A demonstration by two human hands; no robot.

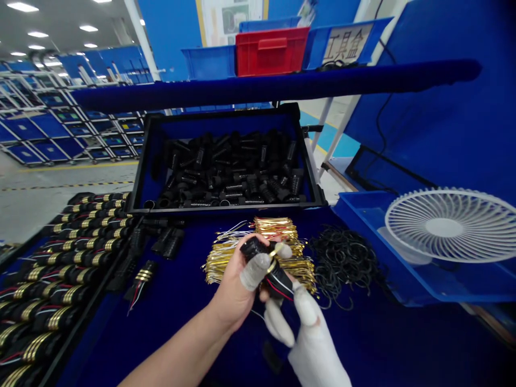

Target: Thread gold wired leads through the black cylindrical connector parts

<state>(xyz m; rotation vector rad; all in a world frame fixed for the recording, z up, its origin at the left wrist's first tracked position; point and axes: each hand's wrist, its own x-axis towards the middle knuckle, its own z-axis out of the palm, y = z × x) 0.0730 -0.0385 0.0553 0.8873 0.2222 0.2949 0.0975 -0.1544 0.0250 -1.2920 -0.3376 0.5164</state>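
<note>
Held between both hands over the blue table is a black cylindrical part (278, 280) with a gold band and red and white wires. My left hand (237, 279), bare apart from covered fingertips, is wrapped round its upper end near the gold band. In a white glove, my right hand (308, 322) grips the lower end by the wires. Bundles of gold strips with wires (220, 260) lie behind the hands. A heap of thin black rings (342, 258) is to the right of them. One finished-looking black part with gold bands (143, 277) lies on the left.
A black-rimmed bin (229, 208) of black tubes stands at the back. Rows of banded black parts (52, 290) fill a tray on the left. On the right, a white fan grille (447, 226) sits over a blue bin (419, 287). A red box (272, 54) stands on the shelf above.
</note>
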